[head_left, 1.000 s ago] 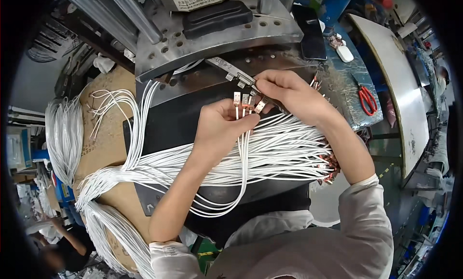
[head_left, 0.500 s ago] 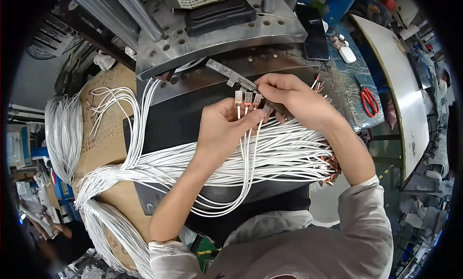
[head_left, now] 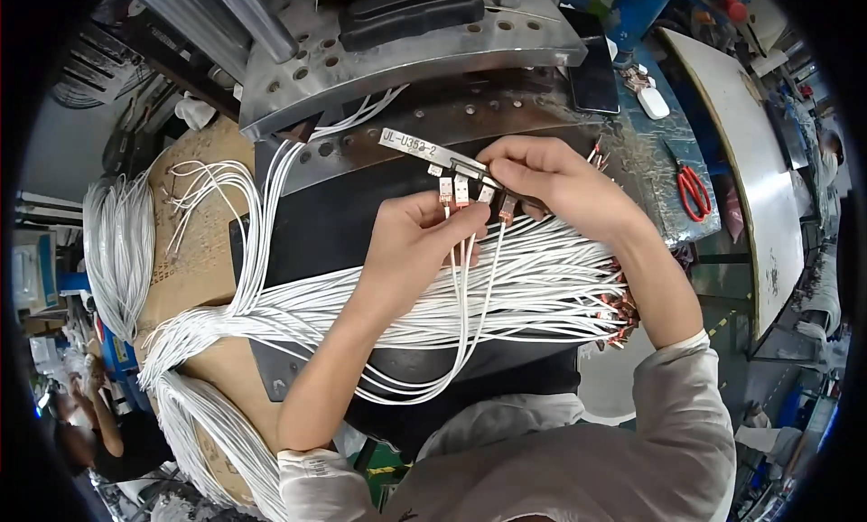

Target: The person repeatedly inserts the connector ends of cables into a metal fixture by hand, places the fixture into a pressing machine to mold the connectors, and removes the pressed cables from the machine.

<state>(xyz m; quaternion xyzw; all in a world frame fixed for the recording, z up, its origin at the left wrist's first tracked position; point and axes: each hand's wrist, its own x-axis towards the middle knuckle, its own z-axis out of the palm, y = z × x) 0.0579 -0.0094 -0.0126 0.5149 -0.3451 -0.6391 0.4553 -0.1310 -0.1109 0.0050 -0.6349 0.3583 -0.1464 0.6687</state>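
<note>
My left hand [head_left: 406, 247] pinches several white cables just below their small metal USB plugs [head_left: 462, 191], which stand side by side above my fingers. One plug [head_left: 507, 209] with a copper-red base sits farther right, below my right fingers. My right hand [head_left: 562, 186] is closed on the right end of a slim slotted metal bar [head_left: 412, 145] that slants down toward it. The bar lies just above the plug tips; whether any plug is seated in it, I cannot tell. Loops of the held cables hang over a thick bundle of white cables [head_left: 488, 296].
Behind my hands is a steel press [head_left: 415, 66] with round posts. Coiled white cables [head_left: 122, 251] hang at the left over brown cardboard [head_left: 194, 242]. Red-handled pliers [head_left: 694, 193], a white mouse-shaped object [head_left: 652, 103] and a dark flat slab [head_left: 591, 70] lie at the right.
The bar has dropped slightly and lies flatter, with its face turned more upward. A plug at the right, hidden by my fingers before, now shows. My left hand has shifted a little left.
</note>
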